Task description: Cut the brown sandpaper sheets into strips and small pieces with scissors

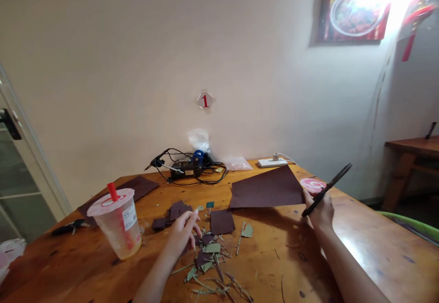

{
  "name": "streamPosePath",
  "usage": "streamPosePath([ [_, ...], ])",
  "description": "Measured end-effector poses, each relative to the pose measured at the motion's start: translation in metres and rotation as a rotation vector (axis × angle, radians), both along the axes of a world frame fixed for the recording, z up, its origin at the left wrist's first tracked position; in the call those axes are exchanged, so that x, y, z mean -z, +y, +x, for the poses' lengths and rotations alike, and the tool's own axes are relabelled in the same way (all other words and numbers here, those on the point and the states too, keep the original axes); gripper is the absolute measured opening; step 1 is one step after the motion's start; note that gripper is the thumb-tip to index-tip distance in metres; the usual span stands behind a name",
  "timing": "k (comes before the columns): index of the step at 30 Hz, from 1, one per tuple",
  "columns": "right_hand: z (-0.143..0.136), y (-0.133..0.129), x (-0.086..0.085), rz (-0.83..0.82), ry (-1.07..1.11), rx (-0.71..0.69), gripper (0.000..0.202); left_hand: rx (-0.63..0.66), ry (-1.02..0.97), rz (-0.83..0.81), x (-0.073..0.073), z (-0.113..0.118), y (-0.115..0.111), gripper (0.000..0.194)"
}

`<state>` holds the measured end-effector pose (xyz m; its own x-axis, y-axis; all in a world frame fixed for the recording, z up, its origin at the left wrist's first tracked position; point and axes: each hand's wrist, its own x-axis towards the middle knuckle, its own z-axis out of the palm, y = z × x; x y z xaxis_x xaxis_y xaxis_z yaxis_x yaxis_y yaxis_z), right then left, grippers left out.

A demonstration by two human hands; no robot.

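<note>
On the left, a lidded cup [120,229] with a red straw [112,192] stands upright on your wooden table [274,266], a brown sheet [142,186] lying partly behind it. Right of the cup, your left hand [184,230] has its fingers loosely spread and slightly curled, nothing visible in them, among dark pieces [177,211] and green scraps [211,248]; I cannot tell if it touches any. Just right lies a dark square [222,222]. Farther right, the large dark sheet [265,189] reaches your right hand [320,208], its fingers closed around a long black tool [334,182].
</note>
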<state>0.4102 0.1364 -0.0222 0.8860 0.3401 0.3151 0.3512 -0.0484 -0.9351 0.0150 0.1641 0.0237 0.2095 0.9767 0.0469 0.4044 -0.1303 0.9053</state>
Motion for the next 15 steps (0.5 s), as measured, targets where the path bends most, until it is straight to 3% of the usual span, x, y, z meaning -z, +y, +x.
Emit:
streamPosePath([
  [4, -0.006, -0.004, -0.011, -0.042, 0.115, 0.101, 0.034, -0.045, 0.164, 0.167, 0.013, 0.002, 0.002, 0.043],
  [8, -0.012, -0.011, -0.023, 0.028, 0.138, 0.056, 0.058, 0.005, 0.340, 0.311, 0.021, 0.006, -0.002, 0.035],
  [10, -0.020, -0.010, -0.028, 0.045, 0.150, -0.090, 0.062, 0.050, 0.423, 0.334, 0.022, 0.008, -0.007, 0.038],
  [15, -0.070, 0.001, -0.029, -0.004, 0.193, -0.646, 0.073, 0.135, 0.591, 0.315, 0.022, 0.017, -0.018, 0.039],
])
